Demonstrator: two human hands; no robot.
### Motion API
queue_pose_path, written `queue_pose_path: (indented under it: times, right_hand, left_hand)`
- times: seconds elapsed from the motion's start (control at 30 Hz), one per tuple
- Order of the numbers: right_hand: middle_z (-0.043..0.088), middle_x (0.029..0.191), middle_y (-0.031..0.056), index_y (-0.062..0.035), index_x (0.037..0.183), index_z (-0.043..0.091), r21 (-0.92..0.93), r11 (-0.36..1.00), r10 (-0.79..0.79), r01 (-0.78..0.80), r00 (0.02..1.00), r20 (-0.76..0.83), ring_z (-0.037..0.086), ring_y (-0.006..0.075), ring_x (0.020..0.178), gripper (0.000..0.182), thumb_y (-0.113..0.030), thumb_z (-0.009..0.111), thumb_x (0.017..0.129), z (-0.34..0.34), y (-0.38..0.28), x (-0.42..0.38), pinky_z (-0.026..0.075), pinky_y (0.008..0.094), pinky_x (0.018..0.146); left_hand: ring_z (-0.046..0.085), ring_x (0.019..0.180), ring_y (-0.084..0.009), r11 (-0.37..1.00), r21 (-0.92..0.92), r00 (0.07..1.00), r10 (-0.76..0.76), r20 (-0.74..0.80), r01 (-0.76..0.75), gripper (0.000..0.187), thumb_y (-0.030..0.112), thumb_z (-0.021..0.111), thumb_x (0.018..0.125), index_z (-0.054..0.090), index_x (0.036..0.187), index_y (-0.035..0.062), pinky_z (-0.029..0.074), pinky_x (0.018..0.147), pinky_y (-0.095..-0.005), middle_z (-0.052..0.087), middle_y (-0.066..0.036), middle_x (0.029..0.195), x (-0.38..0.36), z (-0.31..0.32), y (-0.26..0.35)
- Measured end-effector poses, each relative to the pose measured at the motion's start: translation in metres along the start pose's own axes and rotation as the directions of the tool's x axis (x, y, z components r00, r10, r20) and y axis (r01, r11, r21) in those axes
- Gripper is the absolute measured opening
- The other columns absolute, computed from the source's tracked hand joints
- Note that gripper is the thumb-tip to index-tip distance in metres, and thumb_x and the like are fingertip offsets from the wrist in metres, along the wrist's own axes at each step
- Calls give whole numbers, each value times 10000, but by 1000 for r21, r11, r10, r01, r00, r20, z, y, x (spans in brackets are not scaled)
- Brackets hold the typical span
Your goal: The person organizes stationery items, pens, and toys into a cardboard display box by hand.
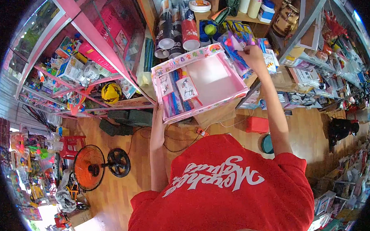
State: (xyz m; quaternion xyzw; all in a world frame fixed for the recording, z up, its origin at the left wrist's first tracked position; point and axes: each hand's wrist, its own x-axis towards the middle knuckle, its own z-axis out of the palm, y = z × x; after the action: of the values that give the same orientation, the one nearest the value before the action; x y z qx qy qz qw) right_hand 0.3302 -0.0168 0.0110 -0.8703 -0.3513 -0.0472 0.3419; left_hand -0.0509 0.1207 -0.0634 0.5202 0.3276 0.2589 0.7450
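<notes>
Finding: the shallow rectangular cardboard box with a pink interior and printed white rim (246, 89) sits at 12 o'clock. The left hand (156, 109) is at its 9 o'clock wall; its fingers are largely hidden, so closure cannot be determined. The right hand (252, 54), at 1 o'clock, appears to pinch a clear plastic packet with purple and blue contents (236, 55) just beyond the box's rim.

Recommended practice, in the inspector's judgement: steady the box's wall, lift one packet by its edge without snagging its neighbours, and lay it flat, card upward.

Materials: inside the box, toward its 9 o'clock side, lie glossy slim packets with white illustrated cards (188, 88). The card walls look thin and liable to flex; the film, slippery. Beyond stand smooth cylindrical tubes in black and red (190, 30).
</notes>
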Motion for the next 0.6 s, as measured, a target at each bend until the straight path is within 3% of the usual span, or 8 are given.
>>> queue_pose_path:
  times: [0.13,0.17,0.27,0.37,0.47,0.57,0.6]
  right_hand:
    - [623,784,271,57,817,661,50,999,9,-9,1000,11,626,406,778,277,-197,724,726,-14,-13,-4,495,437,693]
    - [644,760,230,40,851,675,-44,996,-86,82,992,-90,650,339,705,273,-217,696,760,-1,7,2,479,387,647]
    - [637,761,240,17,864,686,-133,990,-53,46,997,-48,649,353,724,250,-218,682,776,3,25,5,481,391,645]
    - [628,763,249,-3,865,695,-139,989,-67,48,988,-138,645,366,743,232,-221,674,785,2,27,-1,486,393,645]
    - [646,760,229,1,878,695,-80,992,-110,96,976,-190,659,314,694,234,-217,676,793,-11,15,-6,488,375,633]
    - [655,723,201,22,848,692,130,987,-71,95,981,-178,659,286,640,225,-191,695,773,-35,-26,-21,498,357,595]
    - [659,713,174,26,850,688,236,965,-90,111,991,-97,651,250,626,224,-183,699,770,-36,-36,-25,490,338,581]
  left_hand:
    - [372,1285,-176,1000,5,1000,-15,-15,15,710,496,486,921,253,1450,84,358,1007,-381,353,-83,1406,0,1,0]
    - [377,1281,-176,1000,4,1000,-9,-7,9,710,499,485,921,252,1451,87,361,1003,-383,357,-82,1404,1,0,0]
    - [389,1271,-179,1000,-3,1000,0,3,0,711,504,482,921,249,1453,95,371,992,-385,364,-80,1399,2,0,-2]
    - [394,1266,-182,1000,-4,1000,-2,-7,2,713,508,480,921,245,1454,97,374,989,-384,363,-80,1401,1,0,-3]
    - [393,1268,-182,1000,9,1000,14,-18,-14,719,511,477,921,240,1457,94,368,995,-382,360,-78,1404,-2,2,-3]
    - [389,1273,-181,999,29,999,17,-44,-15,713,503,470,927,235,1458,89,359,1006,-374,358,-77,1408,-9,8,5]
    - [387,1276,-181,1000,20,999,17,-29,-17,709,499,468,930,235,1458,87,355,1010,-371,357,-77,1409,-8,9,6]
